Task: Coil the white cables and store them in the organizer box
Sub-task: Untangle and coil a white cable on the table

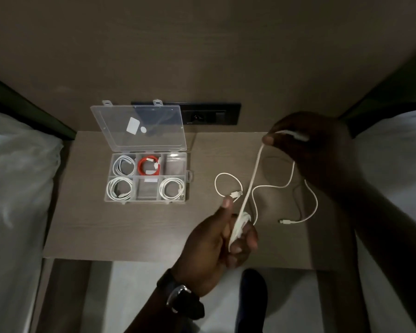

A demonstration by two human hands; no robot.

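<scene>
1. The box (146, 177) sits open on the surface (120, 227), its clear lid (139, 127) raised toward the wall.
2. Box contents: white coils fill the far-left (123, 165), near-left (119, 187) and near-right (172, 189) compartments; a red cable (149, 166) lies coiled in the far-middle compartment. The far-right and near-middle compartments hold no cable.
3. The left hand (216, 246), right of the box and nearer the camera, has its fingers (240, 246) clenched around a partly wound bundle of white cable (251, 183). A watch (181, 299) is worn on that wrist.
4. The right hand (308, 145), further right of the box and raised, pinches the same cable between its fingers (268, 140); the cable runs taut between the two hands.
5. Slack cable lies in loose curves on the surface right of the box. One connector (236, 194) rests just above the left thumb; a second connector (282, 221) lies further right.
6. A socket panel (211, 115) is on the wall behind the box.
</scene>
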